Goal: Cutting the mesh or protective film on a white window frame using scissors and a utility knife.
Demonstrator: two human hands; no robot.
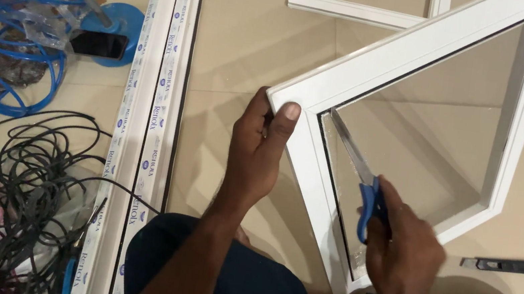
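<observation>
While your left hand (260, 147) clamps fingers and thumb on the white window frame's (381, 58) corner to steady it over your lap, your right hand (400, 249) fists the blue-handled scraper (360, 180), blade along the glass (436, 133) edge.

White glazed window frame (382, 55) gripped at its corner by left hand (258, 150) | blue-handled scissors (365, 184) held by right hand (403, 253), blade laid along glass edge | black cable coil (13, 188) lying at left

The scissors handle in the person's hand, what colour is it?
Blue. The scissors handle shows best in the head view, gripped by the right hand.
</observation>
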